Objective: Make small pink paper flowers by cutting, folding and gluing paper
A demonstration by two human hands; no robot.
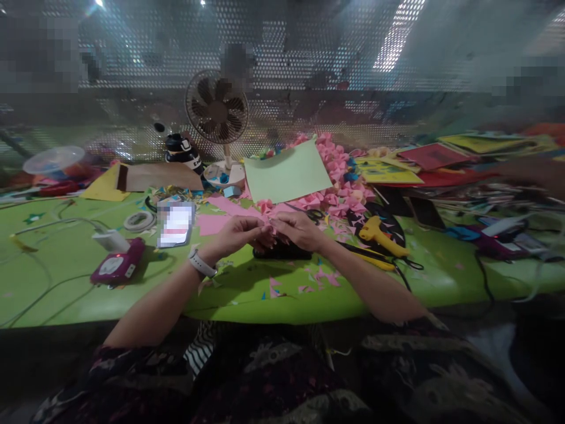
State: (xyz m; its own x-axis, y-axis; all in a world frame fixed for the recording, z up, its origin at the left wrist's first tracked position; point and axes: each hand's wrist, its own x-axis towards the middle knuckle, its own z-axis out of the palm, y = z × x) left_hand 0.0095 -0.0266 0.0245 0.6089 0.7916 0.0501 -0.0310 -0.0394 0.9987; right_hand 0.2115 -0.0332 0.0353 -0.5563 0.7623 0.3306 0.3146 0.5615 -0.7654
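My left hand (245, 234) and my right hand (298, 228) meet over the middle of the green table (238, 300). The fingers of both are closed in a pinch around a small piece of pink paper (269, 224), mostly hidden by the fingertips. Below them lies a black flat object (282, 253) whose kind I cannot make out. Pink paper strips (214, 224) lie left of my hands. A heap of folded pink paper pieces (335, 159) rises behind, with a pale green sheet (286, 174) resting against it. Pink scraps (324, 277) are scattered near the front edge.
On the right lie a yellow glue gun (377, 235) and dark-handled scissors (314, 216). A lit phone (176, 225), a tape roll (139, 221) and a purple power strip (118, 264) with cables are left. A fan (217, 109) stands behind. Another person's hand (527, 176) is far right.
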